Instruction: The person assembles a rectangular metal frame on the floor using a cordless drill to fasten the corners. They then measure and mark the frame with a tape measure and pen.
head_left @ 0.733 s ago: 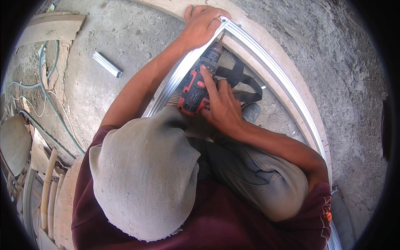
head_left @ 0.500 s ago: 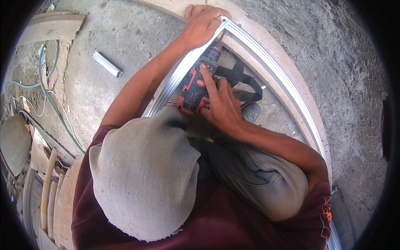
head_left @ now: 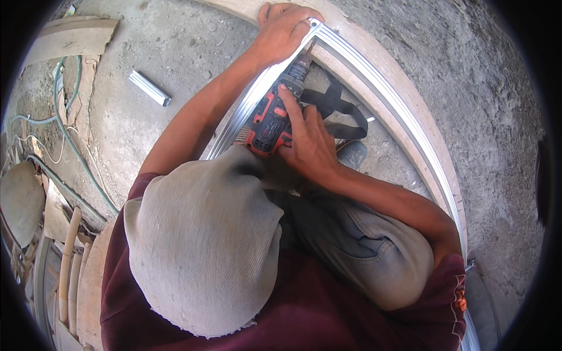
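Note:
My left hand (head_left: 284, 32) is closed around the far corner of a silver metal frame (head_left: 257, 88), its fingers curled over the outer edge. My right hand (head_left: 310, 137) grips a red and black cordless drill (head_left: 269, 120), index finger stretched along its body. The drill points away from me, inside the corner. Its bit (head_left: 311, 47) reaches the inner side of the frame close to the left hand; whether the tip touches the metal is too small to tell. A black strap (head_left: 351, 111) lies to the right of the drill.
Pale wooden planks (head_left: 410, 102) run beside and under the frame's right side. A short silver profile piece (head_left: 150, 89) lies on the rough floor at left. Farther left are a green hose (head_left: 60, 117), a board (head_left: 76, 41) and wooden poles (head_left: 69, 257). My bent knee (head_left: 202, 234) is close below the drill.
The drill and my right hand have shifted slightly left and away from me, the bit nearer the corner. My left hand keeps its hold on the corner.

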Demonstrator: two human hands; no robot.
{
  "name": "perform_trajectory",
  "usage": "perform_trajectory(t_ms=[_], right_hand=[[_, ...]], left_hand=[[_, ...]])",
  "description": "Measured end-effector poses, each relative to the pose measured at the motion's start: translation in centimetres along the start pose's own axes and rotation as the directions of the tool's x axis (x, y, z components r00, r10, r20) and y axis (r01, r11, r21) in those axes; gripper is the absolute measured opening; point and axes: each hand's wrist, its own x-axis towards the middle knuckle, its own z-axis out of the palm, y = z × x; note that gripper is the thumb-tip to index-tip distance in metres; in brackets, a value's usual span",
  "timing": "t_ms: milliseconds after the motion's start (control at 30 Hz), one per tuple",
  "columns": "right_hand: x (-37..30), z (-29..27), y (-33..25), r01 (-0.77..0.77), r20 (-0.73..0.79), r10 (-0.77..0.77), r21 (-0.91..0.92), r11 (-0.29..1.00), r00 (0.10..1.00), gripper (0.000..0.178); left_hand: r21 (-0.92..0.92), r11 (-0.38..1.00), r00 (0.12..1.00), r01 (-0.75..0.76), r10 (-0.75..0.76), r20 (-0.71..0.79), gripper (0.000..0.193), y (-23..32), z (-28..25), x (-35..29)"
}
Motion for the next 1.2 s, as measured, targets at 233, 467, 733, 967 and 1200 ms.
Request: perform_trajectory(t_ms=[233, 467, 733, 967, 1200], right_hand=[[-0.2, 0.4, 0.7, 0.085, -0.073, -0.087, -0.031, 0.996, 0.994, 0.111], [-0.3, 0.0, 1.1, 0.133, -0.044, -0.139, -0.125, 0.983, 0.989, 0.110], [-0.1, 0.2, 0.8, 0.088, -0.034, -0.092, -0.110, 0.990, 0.995, 0.110], [0.1, -0.3, 0.7, 0.025, 0.029, -0.023, -0.073, 0.997, 0.999, 0.108], [0.4, -0.5, 0.8, -0.001, 0.055, 0.004, -0.051, 0.999, 0.998, 0.108]], left_hand=[[0.013, 1.000, 1.000, -0.004, 0.004, 0.001, 0.039, -0.2, 0.6, -0.1], [0.070, 0.997, 0.998, -0.041, 0.045, -0.050, 0.039, -0.5, 0.6, -0.2], [0.053, 0.998, 0.999, -0.025, 0.027, -0.037, 0.039, -1.0, 0.5, 0.1], [0.042, 0.999, 0.999, -0.020, 0.021, -0.025, 0.040, -0.5, 0.3, 0.1], [0.006, 1.000, 1.000, -0.015, 0.015, -0.006, 0.040, -0.4, 0.2, 0.1]])
